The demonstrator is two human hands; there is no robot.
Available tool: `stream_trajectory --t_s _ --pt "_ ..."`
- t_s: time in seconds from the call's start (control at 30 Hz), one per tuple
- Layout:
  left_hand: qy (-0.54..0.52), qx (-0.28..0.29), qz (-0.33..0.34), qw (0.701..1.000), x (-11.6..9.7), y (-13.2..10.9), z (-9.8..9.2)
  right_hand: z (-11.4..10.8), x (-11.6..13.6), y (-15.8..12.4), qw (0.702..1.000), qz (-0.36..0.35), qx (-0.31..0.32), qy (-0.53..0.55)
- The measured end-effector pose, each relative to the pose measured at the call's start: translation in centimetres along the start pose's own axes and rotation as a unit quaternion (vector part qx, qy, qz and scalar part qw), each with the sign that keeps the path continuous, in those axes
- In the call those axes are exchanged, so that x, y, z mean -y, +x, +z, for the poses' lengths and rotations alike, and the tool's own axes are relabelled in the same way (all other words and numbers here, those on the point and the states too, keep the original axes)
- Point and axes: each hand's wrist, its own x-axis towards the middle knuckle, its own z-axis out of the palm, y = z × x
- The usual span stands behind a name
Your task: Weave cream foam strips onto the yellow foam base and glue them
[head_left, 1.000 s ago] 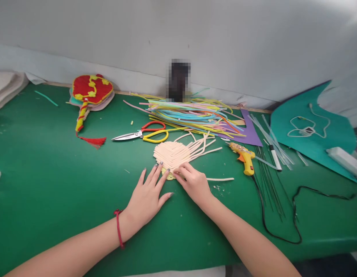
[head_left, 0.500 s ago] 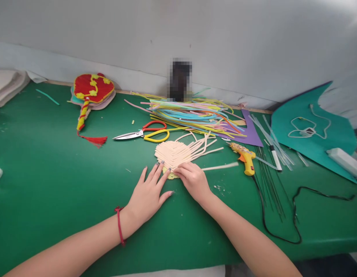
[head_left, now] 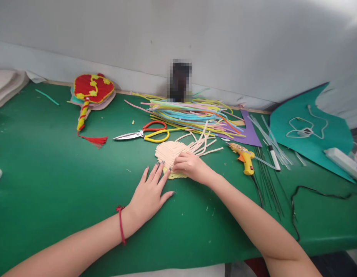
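My left hand lies flat, fingers spread, tips pinning the near edge of the peach woven heart mid-desk. My right hand curls on the weave; I cannot tell if it pinches a strip. Press evenly so rows sit snug.

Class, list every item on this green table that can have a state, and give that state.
scissors, shut, lying flat
glue gun, lying on its side, cord attached
woven piece, part woven, strip ends loose
left hand, flat, fingertips on the woven piece
right hand, curled over the woven piece
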Motion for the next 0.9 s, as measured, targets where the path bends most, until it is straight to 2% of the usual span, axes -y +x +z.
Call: stream_trajectory --t_s 0.1,0.3,0.5,0.67,0.9 --pt "0.001 -0.003 0.0 1.0 0.0 0.0 0.0 0.0 -0.1 -0.2 1.0 0.001 -0.009 0.018" --pt "0.0 -0.001 0.002 1.0 0.1 -0.1 0.1 -0.5 1.5 -2.9 0.993 0.079 -0.084 -0.017" --pt "-0.003 -0.001 0.005 1.0 0.2 -0.1 0.2 -1.0 1.3 -5.1 0.978 0.146 -0.138 -0.062" --pt "-0.011 -0.015 0.015 1.0 0.3 -0.2 0.4 -0.2 0.9 -5.6 0.968 0.188 -0.161 -0.031" --pt "-0.013 -0.012 0.018 1.0 0.2 -0.2 0.2 0.0 1.0 -5.4 0.962 0.199 -0.185 -0.007"
